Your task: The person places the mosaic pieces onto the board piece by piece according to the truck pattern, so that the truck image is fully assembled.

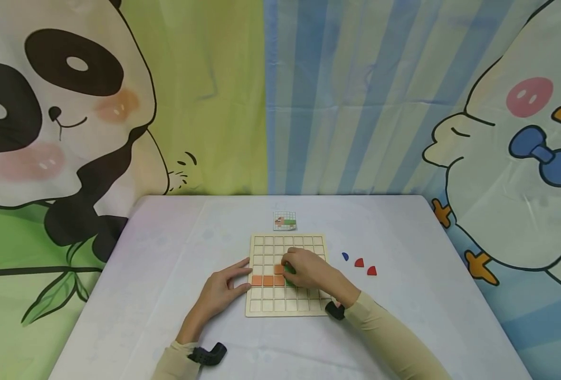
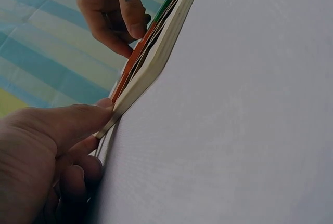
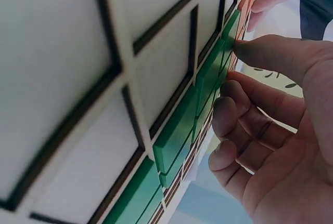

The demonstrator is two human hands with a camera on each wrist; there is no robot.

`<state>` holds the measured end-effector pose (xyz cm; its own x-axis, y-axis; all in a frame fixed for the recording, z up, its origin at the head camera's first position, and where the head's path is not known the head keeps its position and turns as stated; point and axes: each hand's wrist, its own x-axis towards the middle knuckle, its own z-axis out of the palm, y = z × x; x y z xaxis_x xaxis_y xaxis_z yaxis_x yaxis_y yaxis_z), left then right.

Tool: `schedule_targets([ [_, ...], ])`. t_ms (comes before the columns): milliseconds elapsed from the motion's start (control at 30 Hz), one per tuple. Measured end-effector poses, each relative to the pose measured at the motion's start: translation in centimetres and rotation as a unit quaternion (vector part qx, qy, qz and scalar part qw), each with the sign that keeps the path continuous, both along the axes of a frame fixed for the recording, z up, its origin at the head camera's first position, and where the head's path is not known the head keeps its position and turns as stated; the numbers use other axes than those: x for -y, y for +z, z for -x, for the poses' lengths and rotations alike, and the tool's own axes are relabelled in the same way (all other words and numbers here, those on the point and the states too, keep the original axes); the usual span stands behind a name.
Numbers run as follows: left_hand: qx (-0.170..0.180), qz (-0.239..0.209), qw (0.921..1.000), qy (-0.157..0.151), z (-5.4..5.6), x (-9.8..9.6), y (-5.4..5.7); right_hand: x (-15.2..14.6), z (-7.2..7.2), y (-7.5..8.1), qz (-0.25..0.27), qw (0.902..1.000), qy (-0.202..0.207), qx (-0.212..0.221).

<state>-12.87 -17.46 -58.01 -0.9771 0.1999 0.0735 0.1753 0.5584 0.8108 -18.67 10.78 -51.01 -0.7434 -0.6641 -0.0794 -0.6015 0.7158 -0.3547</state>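
A pale wooden grid board (image 1: pixel 268 306) lies on the table, with several orange tiles (image 1: pixel 257 281) in its left squares. My left hand (image 1: pixel 220 290) rests its fingertips and thumb against the board's left edge. Over the middle of the board is my right hand (image 1: pixel 308 268). Its thumb and index finger pinch a green tile (image 3: pixel 231 31) at the board, beside the orange ones. More green tiles (image 3: pixel 177 125) fill neighbouring squares in the right wrist view; in the head view the hand hides most of them.
Behind the board lies a small picture card (image 1: pixel 285 220) with a gridded orange and green pattern. To the right are a blue half-round piece (image 1: pixel 345 256) and two red wedge pieces (image 1: pixel 359 263). A white cloth covers the table (image 1: pixel 190 232); printed curtains (image 1: pixel 346 95) hang behind it.
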Motion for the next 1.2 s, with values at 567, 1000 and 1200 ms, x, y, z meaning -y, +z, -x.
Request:
schedule_targets([
  [567,0.000,0.000,1.0000,-0.001,-0.1,0.0,0.3,-6.0,-1.2,0.7,0.037,0.9959,-0.081,-0.013],
  [1000,0.001,-0.001,1.0000,0.003,-0.1,-0.1,0.1,-13.3,-5.4,-0.5,0.051,0.9793,-0.195,-0.011],
  [1200,-0.002,0.003,1.0000,0.000,-0.2,-0.1,0.2,-15.3,-7.2,-1.2,0.036,0.9711,-0.236,-0.002],
])
